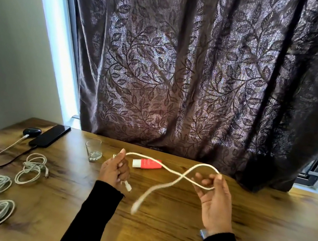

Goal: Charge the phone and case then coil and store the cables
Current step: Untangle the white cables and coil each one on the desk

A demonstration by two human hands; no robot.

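**Ana:** Sleeves low in the shot, both hands up over the table, and a white cable strung between them. Left hand has its fingers curled round one end, with a plug poking out below the fist. Right hand is half open, palm up, the cable looped over its fingertips and pinched lightly there.

**Ben:** So it's mid-coil, I'd say. That free tail crossing under the loop and hanging toward the table is blurred. Best move, to my eye: keep the left grip fixed and let the right lay even loops into it, same size each time, without twisting.

**Ana:** And mind the tail doesn't knot where it crosses.

**Ben:** Look left: three coils lie finished on the wood, well apart from the hands. Farther back, the phone and the dark case sit side by side, with cords running toward them; I judge they're charging.

**Ana:** Behind the cable, a glass and a red tube, near enough to catch a swinging plug.
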